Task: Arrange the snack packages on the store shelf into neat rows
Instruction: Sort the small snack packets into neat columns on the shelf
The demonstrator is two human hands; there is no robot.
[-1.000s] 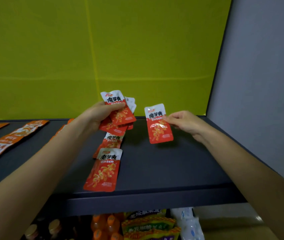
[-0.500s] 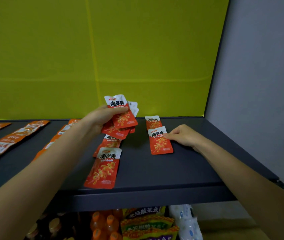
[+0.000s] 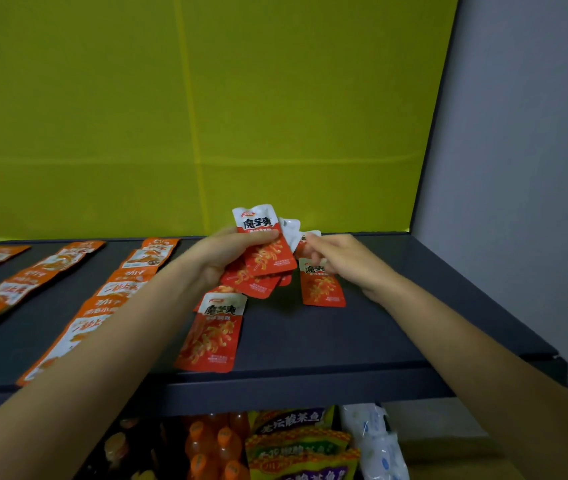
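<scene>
My left hand (image 3: 222, 254) grips a fanned bunch of red snack packets (image 3: 265, 251) above the dark shelf (image 3: 310, 344). My right hand (image 3: 338, 259) reaches to the right edge of the bunch, its fingers curled at a packet (image 3: 305, 240) there; motion blur hides the exact grip. Just below it a red packet (image 3: 322, 287) lies flat on the shelf. Nearer the front edge another red packet (image 3: 211, 336) heads a short row that runs back under my left hand.
Rows of orange snack packets (image 3: 116, 292) lie on the shelf's left half. A yellow panel (image 3: 206, 116) backs the shelf and a grey wall (image 3: 518, 168) closes the right side. On the level below stand orange bottles (image 3: 206, 452) and colourful bags (image 3: 300, 445).
My right hand let go of the packet it laid on the shelf and moved up and left to the bunch in my left hand. The left hand stayed in place.
</scene>
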